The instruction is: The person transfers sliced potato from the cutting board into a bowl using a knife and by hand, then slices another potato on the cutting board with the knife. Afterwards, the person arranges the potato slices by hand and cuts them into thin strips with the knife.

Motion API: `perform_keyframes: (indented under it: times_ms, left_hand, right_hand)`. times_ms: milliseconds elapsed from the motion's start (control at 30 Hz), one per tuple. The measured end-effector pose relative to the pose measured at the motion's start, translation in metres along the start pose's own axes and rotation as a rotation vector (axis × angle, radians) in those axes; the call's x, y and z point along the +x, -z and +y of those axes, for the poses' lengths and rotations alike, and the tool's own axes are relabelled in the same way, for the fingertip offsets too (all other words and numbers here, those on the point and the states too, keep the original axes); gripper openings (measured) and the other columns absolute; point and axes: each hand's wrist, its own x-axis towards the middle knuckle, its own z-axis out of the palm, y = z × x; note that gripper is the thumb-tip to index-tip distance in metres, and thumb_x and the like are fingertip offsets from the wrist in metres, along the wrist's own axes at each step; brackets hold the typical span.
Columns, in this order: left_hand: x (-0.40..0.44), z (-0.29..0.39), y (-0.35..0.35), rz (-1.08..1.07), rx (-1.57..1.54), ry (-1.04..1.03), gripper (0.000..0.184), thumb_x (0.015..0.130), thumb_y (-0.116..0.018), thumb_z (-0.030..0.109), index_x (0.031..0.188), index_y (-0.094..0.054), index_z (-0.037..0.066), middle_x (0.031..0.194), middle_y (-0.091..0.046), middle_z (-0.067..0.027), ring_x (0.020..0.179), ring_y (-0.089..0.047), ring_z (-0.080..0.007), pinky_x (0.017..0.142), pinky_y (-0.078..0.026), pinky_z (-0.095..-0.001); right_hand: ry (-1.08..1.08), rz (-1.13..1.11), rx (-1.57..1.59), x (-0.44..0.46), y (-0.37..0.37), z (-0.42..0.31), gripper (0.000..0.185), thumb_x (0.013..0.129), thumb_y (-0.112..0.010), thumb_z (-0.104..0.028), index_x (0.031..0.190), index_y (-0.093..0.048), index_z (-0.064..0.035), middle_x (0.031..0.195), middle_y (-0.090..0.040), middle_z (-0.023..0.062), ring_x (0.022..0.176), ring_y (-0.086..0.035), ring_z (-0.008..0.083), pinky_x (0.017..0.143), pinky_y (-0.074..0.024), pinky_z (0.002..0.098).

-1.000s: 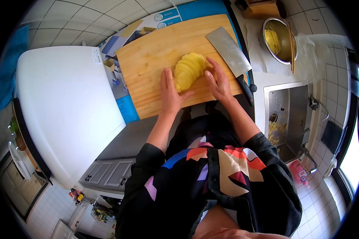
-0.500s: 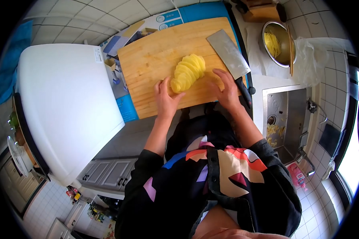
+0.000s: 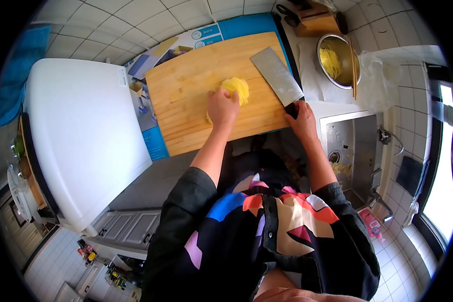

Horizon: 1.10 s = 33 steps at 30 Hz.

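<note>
Head view: yellow slices [image 3: 237,89] lay on the board [image 3: 181,95], partly under the left hand [image 3: 223,107], grip bunched, hold hidden. The right hand [image 3: 303,121] had its grip curled at the knife handle [image 3: 290,108], closure unclear. Uneven pressure could have scattered slices.

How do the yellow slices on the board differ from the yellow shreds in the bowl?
The slices are broad and bunched; the shreds are thin strips. The slices lie on the board, partly under the left hand; the shreds sit untouched in the bowl. Both are yellow.
</note>
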Motion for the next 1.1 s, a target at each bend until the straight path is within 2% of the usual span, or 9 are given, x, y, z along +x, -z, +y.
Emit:
perform_keyframes:
  times_ms: [233,300,433,633,700,800,933,1033,1100]
  left_hand:
    - [0.007,0.004,0.004,-0.145,-0.001,0.151,0.026,0.075,-0.066,0.027,0.075,-0.053,0.004,0.089,-0.051,-0.0142,0.079,-0.055,-0.0306,0.066,-0.046,-0.0416]
    - [0.012,0.005,0.004,-0.166,-0.14,0.288,0.03,0.072,-0.067,0.03,0.078,-0.055,0.003,0.089,-0.052,-0.0142,0.079,-0.055,-0.0311,0.068,-0.047,-0.0415]
    - [0.02,0.009,0.002,-0.173,-0.015,0.3,0.034,0.069,-0.069,0.033,0.08,-0.056,0.003,0.091,-0.053,-0.0151,0.084,-0.055,-0.0316,0.072,-0.047,-0.0418]
    - [0.017,0.016,0.007,-0.209,-0.031,0.323,0.037,0.066,-0.07,0.032,0.085,-0.057,0.003,0.099,-0.055,-0.0167,0.093,-0.054,-0.0323,0.077,-0.048,-0.0435]
    - [0.017,0.018,0.006,-0.192,-0.009,0.36,0.041,0.067,-0.07,0.032,0.093,-0.057,0.003,0.103,-0.054,-0.0169,0.097,-0.054,-0.0335,0.079,-0.048,-0.0442]
    - [0.013,0.021,0.006,-0.162,-0.03,0.364,0.046,0.068,-0.07,0.032,0.101,-0.055,0.003,0.107,-0.052,-0.0178,0.102,-0.054,-0.0345,0.082,-0.048,-0.0449]
    - [0.015,0.022,0.008,-0.201,-0.037,0.41,0.048,0.069,-0.069,0.031,0.104,-0.053,0.003,0.108,-0.052,-0.0185,0.103,-0.053,-0.0349,0.082,-0.048,-0.0447]
    - [0.011,0.02,0.0,-0.114,0.001,0.39,0.043,0.066,-0.071,0.035,0.093,-0.057,0.005,0.101,-0.056,-0.0149,0.097,-0.055,-0.031,0.08,-0.047,-0.0425]
    - [0.01,0.03,0.01,-0.157,-0.026,0.412,0.049,0.069,-0.07,0.03,0.104,-0.052,0.0,0.107,-0.052,-0.0193,0.102,-0.054,-0.0344,0.081,-0.048,-0.0446]
  right_hand:
    - [-0.03,-0.043,-0.146,0.007,0.004,-0.011,0.041,0.072,-0.065,-0.027,0.1,-0.051,-0.0006,0.087,-0.062,0.021,0.084,-0.06,0.0394,0.074,-0.0475,0.045]
    - [-0.091,-0.032,-0.069,0.004,0.013,-0.028,0.039,0.074,-0.061,-0.027,0.099,-0.05,0.0014,0.083,-0.062,0.0247,0.081,-0.059,0.0424,0.074,-0.047,0.0473]
    - [-0.104,-0.07,0.116,-0.003,0.014,-0.051,0.036,0.077,-0.06,-0.026,0.096,-0.053,0.0039,0.082,-0.062,0.0256,0.081,-0.059,0.0424,0.073,-0.0471,0.046]
    - [-0.111,-0.152,0.128,-0.01,0.01,-0.09,0.032,0.077,-0.06,-0.024,0.091,-0.059,0.0046,0.081,-0.063,0.024,0.077,-0.062,0.0364,0.072,-0.0484,0.0407]
    - [-0.135,-0.243,0.108,-0.012,0.01,-0.095,0.032,0.077,-0.059,-0.024,0.092,-0.059,0.0046,0.08,-0.062,0.0245,0.078,-0.062,0.0369,0.072,-0.0482,0.0409]
    - [-0.108,-0.208,0.097,-0.013,-0.002,-0.089,0.034,0.077,-0.058,-0.025,0.093,-0.059,0.0049,0.081,-0.062,0.0258,0.08,-0.061,0.0393,0.073,-0.0474,0.0435]
    - [-0.075,-0.227,0.068,-0.01,-0.01,-0.08,0.033,0.078,-0.057,-0.025,0.091,-0.058,0.0044,0.082,-0.061,0.0273,0.082,-0.059,0.0416,0.074,-0.0462,0.0461]
    - [-0.062,-0.24,0.074,-0.012,-0.01,-0.078,0.036,0.082,-0.056,-0.03,0.091,-0.058,0.0043,0.082,-0.06,0.0285,0.083,-0.058,0.0432,0.075,-0.0455,0.0469]
    - [-0.081,-0.287,0.042,-0.01,-0.007,-0.08,0.041,0.085,-0.052,-0.036,0.089,-0.058,0.0044,0.082,-0.06,0.029,0.084,-0.058,0.044,0.075,-0.0449,0.0474]
